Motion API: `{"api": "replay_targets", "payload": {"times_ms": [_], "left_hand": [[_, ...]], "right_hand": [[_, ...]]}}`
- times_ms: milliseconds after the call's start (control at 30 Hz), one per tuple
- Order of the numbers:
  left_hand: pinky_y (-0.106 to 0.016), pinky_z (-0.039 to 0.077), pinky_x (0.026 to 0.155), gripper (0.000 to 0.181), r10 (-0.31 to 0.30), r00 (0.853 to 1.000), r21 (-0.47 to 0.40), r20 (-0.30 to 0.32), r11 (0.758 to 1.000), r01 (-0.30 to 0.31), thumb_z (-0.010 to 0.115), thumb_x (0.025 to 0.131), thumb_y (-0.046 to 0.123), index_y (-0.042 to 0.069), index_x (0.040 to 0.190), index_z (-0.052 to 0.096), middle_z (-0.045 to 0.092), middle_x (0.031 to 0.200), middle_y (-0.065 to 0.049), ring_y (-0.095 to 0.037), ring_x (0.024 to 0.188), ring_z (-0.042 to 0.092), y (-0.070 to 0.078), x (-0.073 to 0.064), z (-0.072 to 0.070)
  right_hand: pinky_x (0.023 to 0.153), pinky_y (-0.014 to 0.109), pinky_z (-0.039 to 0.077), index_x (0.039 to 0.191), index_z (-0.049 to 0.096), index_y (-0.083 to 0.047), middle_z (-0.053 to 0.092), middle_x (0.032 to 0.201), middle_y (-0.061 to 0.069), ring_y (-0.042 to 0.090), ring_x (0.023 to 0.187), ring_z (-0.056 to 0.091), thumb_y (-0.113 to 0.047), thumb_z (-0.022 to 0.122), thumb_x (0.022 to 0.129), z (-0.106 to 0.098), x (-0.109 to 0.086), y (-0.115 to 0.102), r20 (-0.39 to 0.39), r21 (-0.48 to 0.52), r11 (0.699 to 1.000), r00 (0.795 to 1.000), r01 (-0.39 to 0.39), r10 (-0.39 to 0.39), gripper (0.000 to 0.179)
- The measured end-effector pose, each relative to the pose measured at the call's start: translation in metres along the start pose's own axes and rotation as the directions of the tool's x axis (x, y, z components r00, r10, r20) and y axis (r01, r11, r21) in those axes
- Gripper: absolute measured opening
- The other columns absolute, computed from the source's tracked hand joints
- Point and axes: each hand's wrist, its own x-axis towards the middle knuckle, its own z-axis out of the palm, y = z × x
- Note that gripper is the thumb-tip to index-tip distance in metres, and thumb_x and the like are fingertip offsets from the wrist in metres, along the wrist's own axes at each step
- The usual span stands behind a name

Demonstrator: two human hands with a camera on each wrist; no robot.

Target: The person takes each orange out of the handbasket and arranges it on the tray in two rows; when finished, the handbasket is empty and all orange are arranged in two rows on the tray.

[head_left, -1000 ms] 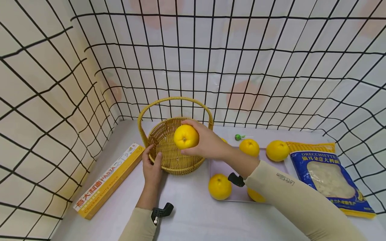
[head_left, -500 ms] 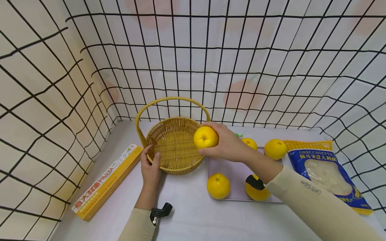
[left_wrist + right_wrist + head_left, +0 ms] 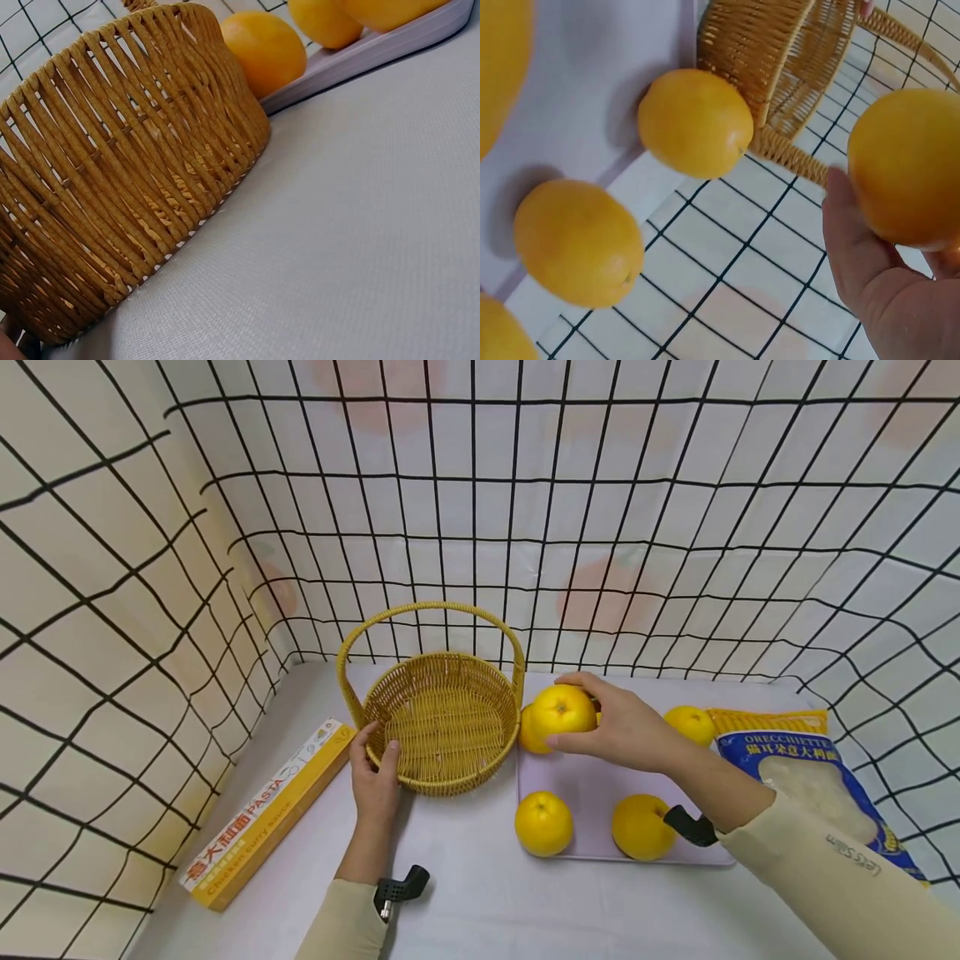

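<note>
My right hand (image 3: 633,727) grips an orange (image 3: 561,710) from its right side, above the far left part of the lilac tray (image 3: 585,777). In the right wrist view that orange (image 3: 911,165) sits between thumb and fingers, raised over the others. Partly behind it, an orange (image 3: 529,735) lies at the tray's far left corner, close to the basket. My left hand (image 3: 377,785) holds the near left rim of the wicker basket (image 3: 442,731), thumb over the inside. The basket stands upright with its handle raised; its woven floor is bare.
More oranges lie on the tray: one front left (image 3: 543,823), one front middle (image 3: 643,827), one far right (image 3: 690,725). A blue pasta bag (image 3: 810,785) lies right of the tray, a yellow pasta box (image 3: 270,814) left of the basket. A black wire grid (image 3: 472,539) encloses the table.
My right hand has carried the orange rightward from over the basket to over the tray. The left hand stays on the basket rim.
</note>
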Motion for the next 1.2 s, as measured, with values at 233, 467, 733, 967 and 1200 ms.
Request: {"api": "replay_targets", "payload": {"times_ms": [233,467,733,967,1200], "left_hand": [[-0.054,0.028,0.123,0.048,-0.009,1.0,-0.003,0.0,1.0,0.009,0.055,0.103,0.015,0.006,0.148,0.042,0.033,0.159,-0.017,-0.039,0.151,0.031,-0.002,0.001,0.0],[-0.052,0.028,0.123,0.047,-0.038,0.999,-0.004,-0.005,0.999,0.038,0.055,0.103,0.016,0.01,0.148,0.042,0.033,0.16,-0.016,-0.038,0.151,0.032,-0.001,0.001,0.001],[-0.054,0.027,0.124,0.047,-0.016,1.0,0.003,0.001,1.0,0.016,0.054,0.104,0.015,0.006,0.148,0.041,0.032,0.16,-0.017,-0.039,0.151,0.03,0.001,0.001,0.0],[-0.055,0.027,0.124,0.048,-0.011,1.0,0.002,0.011,1.0,0.011,0.053,0.104,0.015,0.006,0.149,0.041,0.031,0.161,-0.016,-0.038,0.152,0.029,0.001,0.002,-0.001],[-0.056,0.024,0.125,0.047,-0.011,1.0,0.003,0.006,1.0,0.011,0.054,0.104,0.015,0.006,0.148,0.042,0.031,0.161,-0.015,-0.036,0.153,0.027,-0.001,0.002,-0.001]], "right_hand": [[0.086,0.041,0.058,0.149,0.042,-0.026,0.055,0.14,0.011,0.033,0.118,0.057,-0.061,0.079,0.08,-0.009,-0.017,0.013,-0.008,0.026,1.0,1.0,-0.002,0.002,0.086],[0.081,0.037,0.056,0.15,0.042,-0.023,0.056,0.138,0.012,0.033,0.115,0.059,-0.057,0.077,0.084,-0.015,-0.031,0.032,-0.034,0.045,0.999,0.999,-0.02,0.022,0.082],[0.089,0.046,0.059,0.152,0.041,-0.02,0.058,0.137,0.017,0.036,0.117,0.059,-0.054,0.075,0.088,-0.018,-0.048,0.06,-0.073,0.029,0.998,0.995,-0.062,0.064,0.08],[0.094,0.06,0.053,0.153,0.041,-0.02,0.054,0.141,0.023,0.045,0.123,0.055,-0.056,0.068,0.092,-0.023,-0.064,0.085,-0.126,-0.015,0.996,0.988,-0.093,0.09,0.076],[0.088,0.054,0.054,0.156,0.039,-0.017,0.053,0.139,0.027,0.044,0.116,0.057,-0.053,0.067,0.095,-0.023,-0.077,0.114,-0.183,-0.048,0.991,0.976,-0.126,0.115,0.076]]}}
